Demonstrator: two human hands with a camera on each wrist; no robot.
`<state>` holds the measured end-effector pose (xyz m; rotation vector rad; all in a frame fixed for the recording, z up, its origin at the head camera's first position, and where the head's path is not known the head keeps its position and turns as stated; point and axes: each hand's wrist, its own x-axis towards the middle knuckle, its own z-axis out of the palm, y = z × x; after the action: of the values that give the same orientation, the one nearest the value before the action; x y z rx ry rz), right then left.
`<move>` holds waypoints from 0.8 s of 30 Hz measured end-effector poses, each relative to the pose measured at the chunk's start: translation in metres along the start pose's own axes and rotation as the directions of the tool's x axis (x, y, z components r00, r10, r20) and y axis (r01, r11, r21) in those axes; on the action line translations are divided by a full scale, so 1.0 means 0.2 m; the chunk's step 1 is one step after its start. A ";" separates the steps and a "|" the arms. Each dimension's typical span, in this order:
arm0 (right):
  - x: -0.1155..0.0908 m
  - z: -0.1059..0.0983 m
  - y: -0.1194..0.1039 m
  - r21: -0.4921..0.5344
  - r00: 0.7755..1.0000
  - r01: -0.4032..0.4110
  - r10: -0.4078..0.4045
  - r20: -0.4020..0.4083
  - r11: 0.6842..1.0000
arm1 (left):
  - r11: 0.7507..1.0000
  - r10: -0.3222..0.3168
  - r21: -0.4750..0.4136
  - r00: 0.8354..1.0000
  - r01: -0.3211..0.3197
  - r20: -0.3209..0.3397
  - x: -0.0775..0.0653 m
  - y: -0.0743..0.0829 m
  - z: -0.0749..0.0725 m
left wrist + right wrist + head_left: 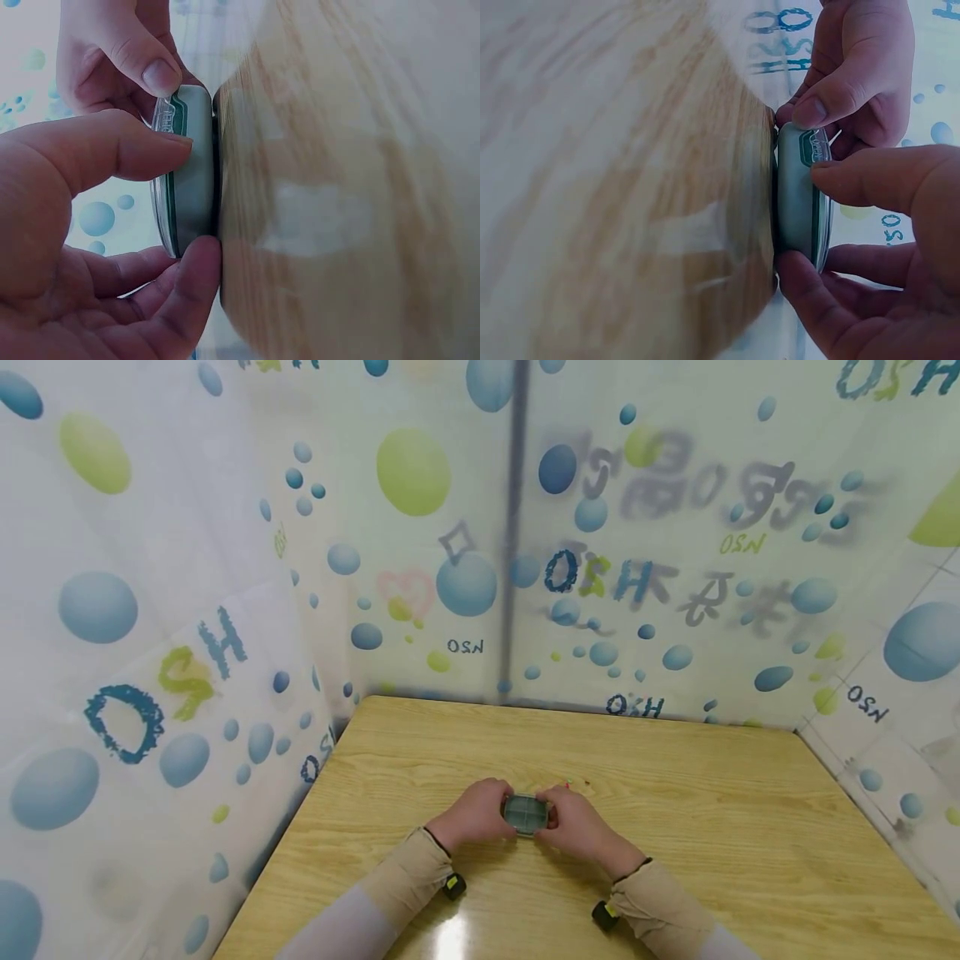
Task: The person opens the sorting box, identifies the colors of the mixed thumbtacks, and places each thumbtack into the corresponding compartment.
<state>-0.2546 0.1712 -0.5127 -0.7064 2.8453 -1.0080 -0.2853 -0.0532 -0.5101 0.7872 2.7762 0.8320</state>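
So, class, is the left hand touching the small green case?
Touching. The left wrist view shows it: the left hand grips the green case, its thumb against the side with no visible gap.

A small pale-green rounded rectangular plastic case [525,814], edged in dark green, its clear plastic lid [159,210] down over a four-part interior, lies flat on the yellow wood-grain table [697,802], gripped by the left hand [476,814] at its left end and the right hand [576,824] at its right
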 end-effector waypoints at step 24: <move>-0.02 0.02 -0.06 -0.174 0.997 0.065 -0.055 0.061 0.983 | 1.000 -0.025 -0.006 1.000 0.025 -0.012 0.00 0.00 0.00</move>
<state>-0.2451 0.1625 -0.5103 -0.8254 2.9058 -0.7361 -0.2849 -0.0529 -0.5107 0.7469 2.7871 0.8422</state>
